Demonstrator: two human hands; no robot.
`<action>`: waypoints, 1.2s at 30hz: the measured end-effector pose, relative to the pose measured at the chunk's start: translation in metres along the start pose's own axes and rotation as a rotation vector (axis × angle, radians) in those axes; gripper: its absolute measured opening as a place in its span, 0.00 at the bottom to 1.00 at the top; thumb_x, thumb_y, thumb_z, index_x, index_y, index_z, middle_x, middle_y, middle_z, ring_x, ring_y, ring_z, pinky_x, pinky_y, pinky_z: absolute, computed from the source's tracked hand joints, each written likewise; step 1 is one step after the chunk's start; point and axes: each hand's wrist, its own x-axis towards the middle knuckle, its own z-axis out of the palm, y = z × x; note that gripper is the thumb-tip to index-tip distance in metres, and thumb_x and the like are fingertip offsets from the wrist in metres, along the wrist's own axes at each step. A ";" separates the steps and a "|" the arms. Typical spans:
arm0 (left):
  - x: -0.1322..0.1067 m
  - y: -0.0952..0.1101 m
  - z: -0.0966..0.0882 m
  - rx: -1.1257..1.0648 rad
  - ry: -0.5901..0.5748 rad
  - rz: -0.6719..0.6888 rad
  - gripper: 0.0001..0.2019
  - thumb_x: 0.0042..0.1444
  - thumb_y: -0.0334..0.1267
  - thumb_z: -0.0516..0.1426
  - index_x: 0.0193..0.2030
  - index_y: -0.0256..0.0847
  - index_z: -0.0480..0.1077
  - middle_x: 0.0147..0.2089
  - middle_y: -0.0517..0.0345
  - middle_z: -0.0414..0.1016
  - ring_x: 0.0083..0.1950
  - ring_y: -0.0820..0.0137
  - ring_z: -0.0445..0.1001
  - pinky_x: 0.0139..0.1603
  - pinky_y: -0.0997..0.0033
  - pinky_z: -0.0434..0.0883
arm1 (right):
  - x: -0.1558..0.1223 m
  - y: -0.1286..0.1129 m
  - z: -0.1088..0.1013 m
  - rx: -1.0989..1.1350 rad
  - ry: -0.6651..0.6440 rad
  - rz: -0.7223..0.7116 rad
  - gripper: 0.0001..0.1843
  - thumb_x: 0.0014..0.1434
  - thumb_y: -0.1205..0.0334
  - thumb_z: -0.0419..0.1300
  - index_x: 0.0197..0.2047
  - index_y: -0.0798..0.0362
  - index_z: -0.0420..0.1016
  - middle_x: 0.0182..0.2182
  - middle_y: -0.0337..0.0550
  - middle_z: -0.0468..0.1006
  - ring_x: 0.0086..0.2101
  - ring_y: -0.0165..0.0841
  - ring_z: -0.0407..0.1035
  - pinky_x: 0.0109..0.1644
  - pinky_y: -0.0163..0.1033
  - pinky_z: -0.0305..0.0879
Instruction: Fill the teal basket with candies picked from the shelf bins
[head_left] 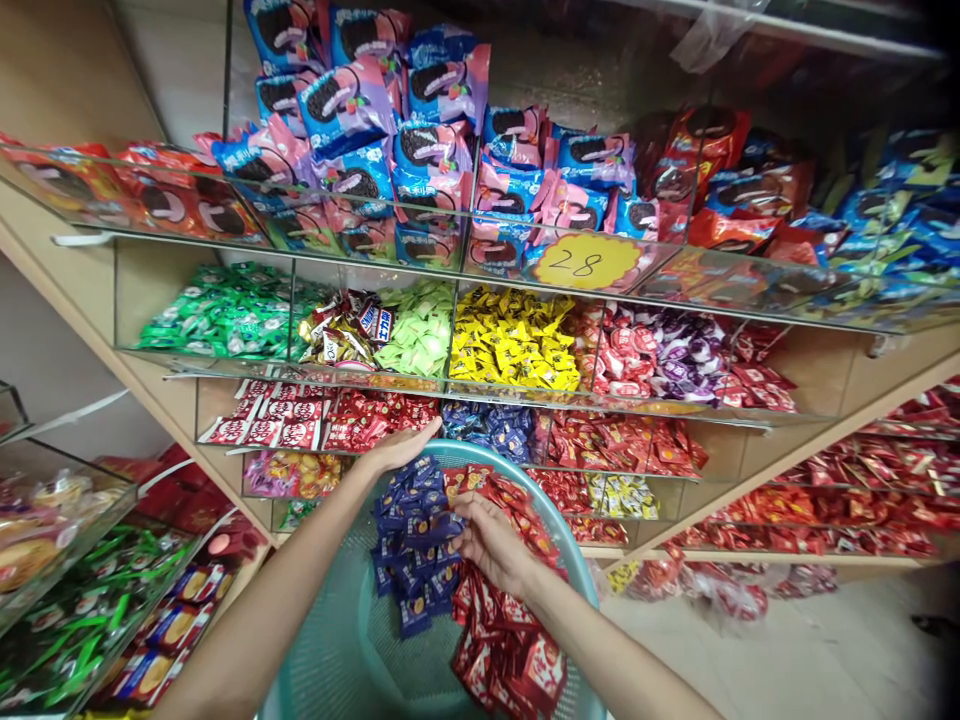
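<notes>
Over a teal plastic basket (330, 620), both bare hands reach forward at the foot of a stepped candy display. The left hand (397, 448) lies along the basket's upper left rim, its fingers stretched out and pointing toward the shelves; whether they grip the rim I cannot tell. The right hand (491, 540) is inside the basket, its fingers bent and drawn nearly together on the edge of a dark-blue packet (436, 527). That packet lies among a heap of other dark-blue packets (412, 612) on the left of the contents, with red packets (517, 640) touching it on the right and below.

Just beyond the rim, a shelf compartment holds blue packets (487, 428), between red ones on either side. On the tier above sit green sweets (225, 315), yellow sweets (514, 340) and purple-and-white sweets (686, 350). Higher still, cookie packs (349, 105) are piled behind a clear front bearing a yellow sign (589, 262) marked 28.
</notes>
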 end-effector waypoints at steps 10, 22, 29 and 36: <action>0.002 -0.003 0.001 -0.013 0.005 0.003 0.43 0.46 0.70 0.30 0.56 0.49 0.64 0.60 0.56 0.60 0.60 0.54 0.58 0.54 0.60 0.59 | -0.008 -0.002 0.002 0.147 -0.071 0.052 0.12 0.45 0.67 0.64 0.36 0.56 0.73 0.31 0.39 0.76 0.33 0.26 0.72 0.43 0.30 0.67; 0.000 -0.002 0.000 -0.010 0.003 0.015 0.43 0.46 0.70 0.30 0.55 0.46 0.65 0.59 0.57 0.62 0.60 0.55 0.58 0.52 0.61 0.60 | -0.005 0.001 -0.001 0.199 -0.098 0.086 0.12 0.43 0.69 0.66 0.35 0.57 0.74 0.32 0.40 0.77 0.36 0.27 0.72 0.43 0.29 0.67; -0.002 0.000 0.000 -0.004 0.004 0.005 0.44 0.46 0.70 0.29 0.55 0.45 0.65 0.59 0.56 0.62 0.60 0.54 0.58 0.53 0.61 0.60 | 0.003 0.004 0.002 -0.035 -0.033 0.062 0.14 0.42 0.57 0.66 0.28 0.55 0.67 0.21 0.33 0.72 0.20 0.22 0.67 0.23 0.26 0.62; -0.003 0.001 0.000 0.035 0.008 0.001 0.42 0.48 0.68 0.30 0.59 0.44 0.60 0.62 0.52 0.56 0.62 0.56 0.54 0.58 0.58 0.53 | 0.027 0.005 0.009 -0.534 -0.067 -0.111 0.19 0.41 0.48 0.64 0.27 0.52 0.63 0.14 0.28 0.66 0.13 0.25 0.62 0.15 0.28 0.55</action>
